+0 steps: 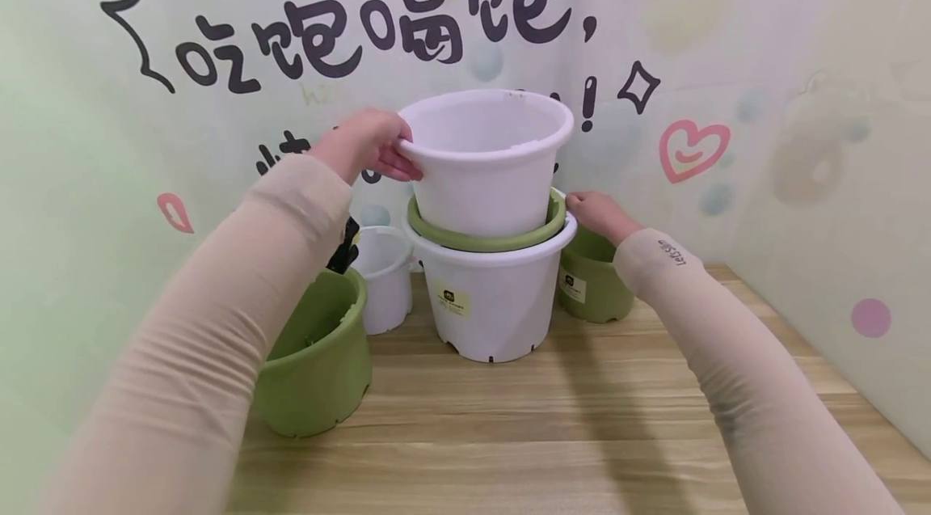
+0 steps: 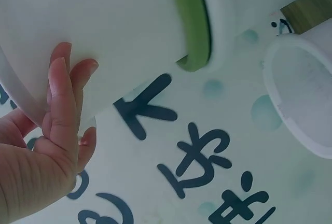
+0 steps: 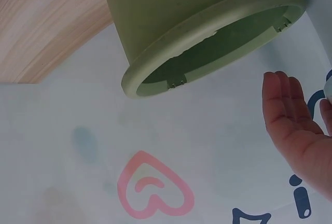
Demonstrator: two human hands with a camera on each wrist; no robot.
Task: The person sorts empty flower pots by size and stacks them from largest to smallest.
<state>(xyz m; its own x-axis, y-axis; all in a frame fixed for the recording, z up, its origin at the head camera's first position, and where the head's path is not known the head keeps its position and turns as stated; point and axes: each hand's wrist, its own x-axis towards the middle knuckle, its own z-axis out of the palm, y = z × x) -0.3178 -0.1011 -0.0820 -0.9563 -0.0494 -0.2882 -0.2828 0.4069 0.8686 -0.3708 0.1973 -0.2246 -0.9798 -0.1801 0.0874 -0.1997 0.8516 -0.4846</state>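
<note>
The upper white, round plastic pot [image 1: 483, 187] stands in the middle of the wooden counter [image 1: 473, 450], its lower part inside the green round plastic pot [image 1: 483, 243], which is itself nested in the lower white plastic pot with a yellow label [image 1: 502, 309]. The left hand [image 1: 367, 145] pinches the upper pot by its left rim, with fingers along the outer wall. The right hand [image 1: 600, 216] is at the right edge of the lower white pot (whether it really pinches there, I cannot tell). For good work, I think the upper pot should be moved straight and slowly, because a one-sided grip can easily tilt it and make it jam against the green rim. It seems wise to use the right hand for steadying the lower pot, without pressing sideways, so that the stack remains upright.
</note>
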